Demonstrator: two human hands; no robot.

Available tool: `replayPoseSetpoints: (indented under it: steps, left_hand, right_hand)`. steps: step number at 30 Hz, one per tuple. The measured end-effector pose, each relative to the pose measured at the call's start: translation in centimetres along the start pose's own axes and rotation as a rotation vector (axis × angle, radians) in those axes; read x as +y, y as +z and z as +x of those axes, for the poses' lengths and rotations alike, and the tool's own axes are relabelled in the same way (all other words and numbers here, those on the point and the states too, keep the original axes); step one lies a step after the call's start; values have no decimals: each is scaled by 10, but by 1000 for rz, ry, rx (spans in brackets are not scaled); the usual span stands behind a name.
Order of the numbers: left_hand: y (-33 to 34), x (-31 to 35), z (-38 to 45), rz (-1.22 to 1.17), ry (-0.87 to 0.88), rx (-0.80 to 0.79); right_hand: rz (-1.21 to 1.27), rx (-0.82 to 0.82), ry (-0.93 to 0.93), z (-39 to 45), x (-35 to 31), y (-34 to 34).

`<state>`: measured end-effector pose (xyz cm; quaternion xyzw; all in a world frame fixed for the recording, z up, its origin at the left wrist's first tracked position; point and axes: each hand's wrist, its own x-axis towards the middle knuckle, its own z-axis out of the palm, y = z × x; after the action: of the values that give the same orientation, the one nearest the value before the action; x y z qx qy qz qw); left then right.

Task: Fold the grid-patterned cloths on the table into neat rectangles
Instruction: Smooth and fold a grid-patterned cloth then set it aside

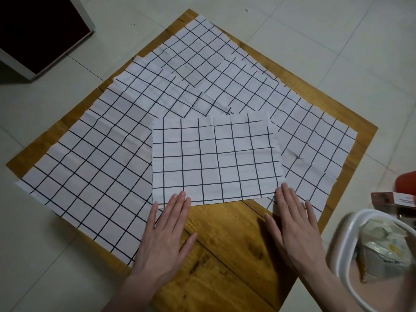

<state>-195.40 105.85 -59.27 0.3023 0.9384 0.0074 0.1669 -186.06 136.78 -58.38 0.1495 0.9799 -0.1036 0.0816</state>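
i see the small cloth (pixel 216 158) lying flat on the surface (pixel 227 239), just beyond both hands, long axis left to right. left hand (pixel 166 233) and right hand (pixel 292 226) lie spread, fingertips touching its near edge, equally near.

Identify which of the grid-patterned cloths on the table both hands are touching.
The small rectangular cloth lying on top, nearest the person. The left hand and right hand touch its near corners; the larger cloths lie spread beneath.
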Motion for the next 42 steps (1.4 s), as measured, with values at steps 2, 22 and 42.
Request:
replayPoseSetpoints:
  steps: [2, 22, 42]
  left_hand:
    - [0, 0, 0, 2, 2, 5]
    - [-3, 67, 41, -43, 63, 51]
    - [-8, 84, 35, -82, 100, 2]
  right_hand:
    - [32, 32, 25, 3, -2, -2]
    - [243, 5, 456, 69, -35, -37]
    - [1333, 426, 660, 46, -70, -71]
